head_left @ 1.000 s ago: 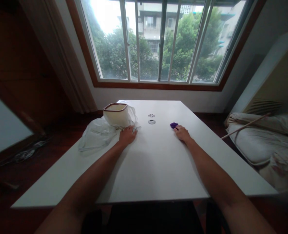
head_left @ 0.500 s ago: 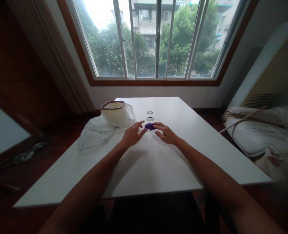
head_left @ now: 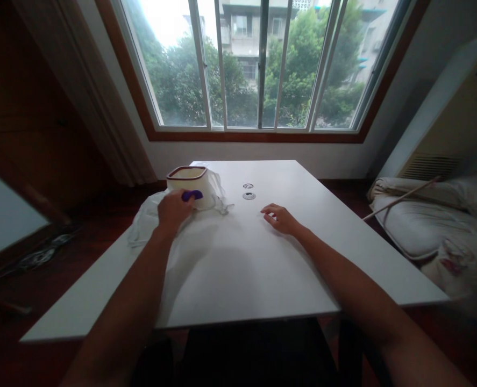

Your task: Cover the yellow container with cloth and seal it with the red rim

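Note:
A small purple object [head_left: 197, 194] is gripped by my left hand [head_left: 174, 208], raised just in front of a cream bin with a brown rim [head_left: 186, 173]. Thin clear plastic [head_left: 145, 217] hangs round the bin and spreads over the table on its left. My right hand [head_left: 279, 219] rests low over the middle of the white table [head_left: 238, 269], fingers loosely curved and apart, holding nothing. Beyond it two round metallic discs lie on the tabletop, the nearer one [head_left: 249, 196] and the farther one [head_left: 248, 186].
Behind the table is a wide window [head_left: 258, 70] with a brown frame. A pale cushioned seat [head_left: 415, 220] with a thin stick [head_left: 401, 199] across it stands at the right. Cables [head_left: 44, 252] lie on the dark floor at the left.
My left hand has moved left from the table's middle to the bin, carrying the purple object. My right hand has let go of it and shifted slightly right.

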`<move>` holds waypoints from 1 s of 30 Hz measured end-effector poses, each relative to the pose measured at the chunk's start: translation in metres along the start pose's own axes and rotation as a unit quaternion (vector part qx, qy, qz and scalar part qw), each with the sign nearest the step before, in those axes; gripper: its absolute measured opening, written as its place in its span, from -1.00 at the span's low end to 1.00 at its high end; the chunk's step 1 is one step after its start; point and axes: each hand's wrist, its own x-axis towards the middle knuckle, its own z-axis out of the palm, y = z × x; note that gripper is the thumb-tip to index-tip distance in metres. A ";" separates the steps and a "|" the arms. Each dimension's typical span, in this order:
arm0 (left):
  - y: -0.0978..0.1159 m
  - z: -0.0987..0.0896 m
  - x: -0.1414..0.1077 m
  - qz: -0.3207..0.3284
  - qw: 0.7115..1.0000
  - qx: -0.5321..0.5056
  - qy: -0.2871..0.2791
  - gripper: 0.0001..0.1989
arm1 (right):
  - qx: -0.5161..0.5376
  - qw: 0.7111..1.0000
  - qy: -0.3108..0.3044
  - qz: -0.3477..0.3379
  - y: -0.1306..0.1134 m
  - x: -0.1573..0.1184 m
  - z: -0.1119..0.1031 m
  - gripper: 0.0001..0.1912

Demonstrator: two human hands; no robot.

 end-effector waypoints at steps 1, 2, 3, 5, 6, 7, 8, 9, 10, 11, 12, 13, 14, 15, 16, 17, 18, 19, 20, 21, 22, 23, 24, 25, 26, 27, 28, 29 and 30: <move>-0.013 -0.002 0.004 -0.020 1.000 0.000 0.012 -0.60 | -0.016 1.000 0.005 0.025 0.008 0.000 -0.001 -0.74; -0.024 -0.004 0.008 -0.025 1.000 -0.003 0.015 -0.60 | -0.033 0.998 0.008 0.048 0.015 0.001 -0.002 -0.76; -0.033 -0.004 0.010 -0.028 0.999 -0.007 0.016 -0.60 | -0.049 0.996 0.008 0.069 0.021 0.001 -0.003 -0.77; -0.039 -0.004 0.010 -0.019 0.999 -0.011 0.028 -0.59 | -0.076 0.992 0.001 0.099 0.028 0.001 -0.003 -0.79; -0.037 -0.003 0.009 -0.008 0.999 -0.010 0.039 -0.59 | -0.087 0.990 -0.004 0.107 0.029 0.001 -0.003 -0.79; -0.030 -0.001 0.006 0.009 0.999 -0.006 0.050 -0.60 | -0.098 0.989 -0.011 0.113 0.029 0.002 -0.003 -0.80; -0.020 0.001 0.003 0.028 0.998 -0.001 0.061 -0.62 | -0.109 0.987 -0.019 0.116 0.029 0.002 -0.002 -0.80; -0.007 0.005 -0.002 0.054 0.997 0.004 0.062 -0.64 | -0.121 0.985 -0.028 0.120 0.027 0.002 -0.002 -0.80; 0.007 0.009 -0.009 0.079 0.996 0.003 0.046 -0.66 | -0.131 0.983 -0.038 0.126 0.025 0.003 -0.002 -0.79; 0.023 0.015 -0.016 0.098 0.995 -0.001 0.030 -0.70 | -0.140 0.980 -0.047 0.133 0.023 0.003 -0.002 -0.79; 0.038 0.022 -0.023 0.119 0.993 -0.006 0.007 -0.73 | -0.148 0.977 -0.055 0.140 0.021 0.003 -0.002 -0.78; 0.052 0.029 -0.031 0.149 0.988 -0.007 -0.028 -0.72 | -0.153 0.975 -0.062 0.146 0.019 0.003 -0.002 -0.77; 0.063 0.037 -0.038 0.177 0.982 -0.009 -0.058 -0.71 | -0.158 0.973 -0.067 0.151 0.017 0.002 -0.002 -0.75; 0.072 0.045 -0.045 0.199 0.977 -0.010 -0.081 -0.70 | -0.163 0.972 -0.071 0.155 0.015 0.002 -0.002 -0.74; 0.079 0.052 -0.050 0.214 0.972 -0.011 -0.096 -0.71 | -0.169 0.970 -0.072 0.159 0.013 0.002 -0.002 -0.73; 0.082 0.059 -0.054 0.224 0.969 -0.008 -0.108 -0.71 | -0.175 0.968 -0.074 0.163 0.012 0.002 -0.002 -0.73; 0.084 0.066 -0.057 0.227 0.967 -0.005 -0.118 -0.72 | -0.181 0.966 -0.075 0.168 0.010 0.002 -0.002 -0.72; 0.084 0.071 -0.059 0.228 0.965 -0.002 -0.128 -0.72 | -0.186 0.964 -0.077 0.173 0.008 0.002 -0.002 -0.72; 0.083 0.075 -0.060 0.225 0.965 0.001 -0.138 -0.72 | -0.192 0.962 -0.079 0.178 0.007 0.002 -0.002 -0.71; 0.081 0.078 -0.060 0.220 0.964 0.003 -0.147 -0.72 | -0.198 0.960 -0.080 0.181 0.006 0.002 -0.001 -0.71; 0.079 0.081 -0.059 0.215 0.964 0.005 -0.155 -0.72 | -0.204 0.958 -0.080 0.185 0.005 0.002 -0.001 -0.71; 0.078 0.082 -0.059 0.210 0.965 0.006 -0.160 -0.72 | -0.211 0.956 -0.079 0.189 0.004 0.002 0.000 -0.71; 0.077 0.083 -0.059 0.206 0.965 0.007 -0.162 -0.72 | -0.218 0.954 -0.077 0.191 0.003 0.002 0.002 -0.70; 0.076 0.084 -0.059 0.203 0.966 0.007 -0.162 -0.72 | -0.226 0.952 -0.074 0.193 0.003 0.002 0.003 -0.70; 0.076 0.085 -0.059 0.200 0.966 0.008 -0.161 -0.72 | -0.234 0.950 -0.070 0.194 0.003 0.002 0.005 -0.70; 0.076 0.085 -0.060 0.198 0.967 0.008 -0.161 -0.72 | -0.242 0.949 -0.066 0.194 0.003 0.002 0.006 -0.69; 0.076 0.086 -0.060 0.196 0.967 0.007 -0.162 -0.72 | -0.249 0.947 -0.062 0.193 0.003 0.001 0.008 -0.69; 0.077 0.086 -0.061 0.194 0.967 0.007 -0.163 -0.73 | -0.256 0.946 -0.059 0.191 0.003 0.001 0.009 -0.69; 0.077 0.086 -0.061 0.193 0.968 0.006 -0.163 -0.73 | -0.260 0.945 -0.057 0.189 0.003 0.000 0.009 -0.69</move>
